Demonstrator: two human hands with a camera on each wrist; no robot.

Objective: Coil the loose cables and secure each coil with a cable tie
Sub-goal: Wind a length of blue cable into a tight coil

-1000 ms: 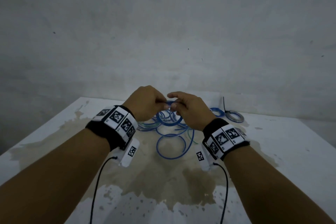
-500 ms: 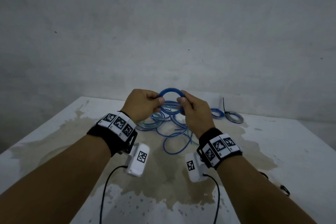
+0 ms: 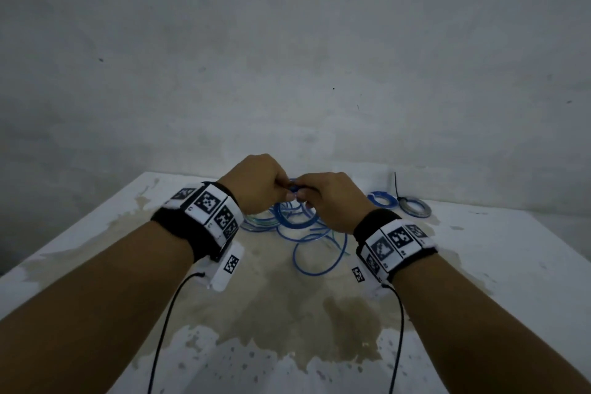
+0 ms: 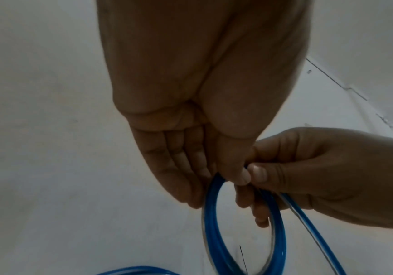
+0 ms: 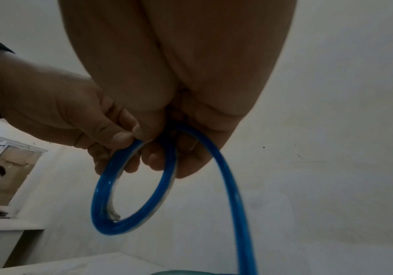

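A small blue cable coil (image 3: pixel 293 186) is held above the table between both hands. My left hand (image 3: pixel 265 186) pinches its top with thumb and fingers, and my right hand (image 3: pixel 323 198) pinches it from the other side. In the left wrist view the coil (image 4: pixel 208 223) hangs as a ring below my left hand (image 4: pixel 234 178), with the right hand (image 4: pixel 332 173) beside it. In the right wrist view the coil (image 5: pixel 101 197) hangs under my right hand (image 5: pixel 167 148), and a loose blue tail (image 5: pixel 230 189) runs down from it. More loose blue cable (image 3: pixel 319 269) lies in loops on the table.
Two small coils, one blue (image 3: pixel 380 198) and one grey (image 3: pixel 415 207), lie at the back right of the white, stained table (image 3: pixel 495 265). A black cable tie (image 3: pixel 395 184) stands up beside them. A grey wall rises close behind the table.
Half a second ago the ring stood upright in plain sight between my fingertips. Now my hands have closed together over it, and it hangs mostly hidden between them.
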